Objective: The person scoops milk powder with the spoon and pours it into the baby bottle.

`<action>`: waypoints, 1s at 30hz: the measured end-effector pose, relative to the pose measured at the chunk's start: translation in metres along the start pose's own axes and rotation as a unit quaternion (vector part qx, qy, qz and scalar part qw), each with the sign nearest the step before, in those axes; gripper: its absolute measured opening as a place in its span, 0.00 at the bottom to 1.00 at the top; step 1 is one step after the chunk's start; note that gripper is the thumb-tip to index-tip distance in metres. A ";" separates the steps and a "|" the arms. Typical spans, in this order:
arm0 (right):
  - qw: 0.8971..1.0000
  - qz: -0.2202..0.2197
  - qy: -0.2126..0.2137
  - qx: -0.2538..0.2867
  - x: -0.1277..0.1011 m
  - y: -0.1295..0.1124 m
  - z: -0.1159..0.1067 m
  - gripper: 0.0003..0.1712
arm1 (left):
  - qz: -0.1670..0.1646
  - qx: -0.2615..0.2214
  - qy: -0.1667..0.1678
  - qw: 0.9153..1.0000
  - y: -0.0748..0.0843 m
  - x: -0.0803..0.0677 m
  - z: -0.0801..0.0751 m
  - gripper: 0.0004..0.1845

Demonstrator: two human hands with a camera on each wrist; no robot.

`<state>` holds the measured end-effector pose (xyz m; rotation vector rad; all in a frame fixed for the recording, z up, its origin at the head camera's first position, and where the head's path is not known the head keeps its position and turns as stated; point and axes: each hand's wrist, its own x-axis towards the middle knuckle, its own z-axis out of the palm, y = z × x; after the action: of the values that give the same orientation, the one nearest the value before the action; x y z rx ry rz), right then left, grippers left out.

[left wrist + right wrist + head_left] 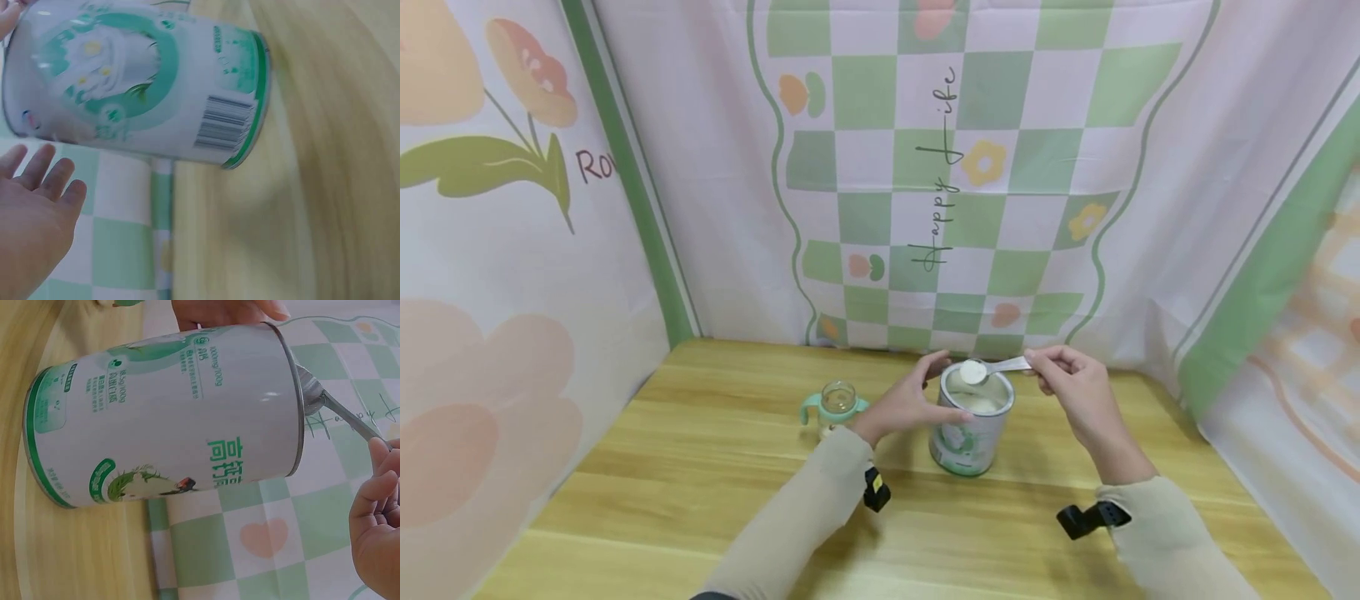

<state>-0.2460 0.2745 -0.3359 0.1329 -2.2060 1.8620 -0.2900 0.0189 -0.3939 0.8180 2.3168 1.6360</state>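
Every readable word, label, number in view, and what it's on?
"Happy Life": checked back curtain
"Ro", rest cut off: left curtain
"高钙", large, next characters curve out of view: can
"/100g", twice, leading digits unsure: can
Barcode digits, other can print: too small or blurred
Bottle marking: too small

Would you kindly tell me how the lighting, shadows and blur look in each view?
Head view: fairly even light, with soft shadows on the wooden table; left wrist view: the can looks blurred, its small print smeared; right wrist view: the can's lettering is sharper, with a small pale glare patch near its open end.
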 end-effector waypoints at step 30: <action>0.998 -0.013 -0.054 0.000 0.009 -0.013 0.057 0.18 | 0.024 0.103 0.025 0.994 0.007 -0.041 -0.080 0.43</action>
<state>-0.2589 0.2170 -0.3304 0.2674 -2.2622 1.8829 -0.2898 -0.0666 -0.3637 0.8897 2.5532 1.4687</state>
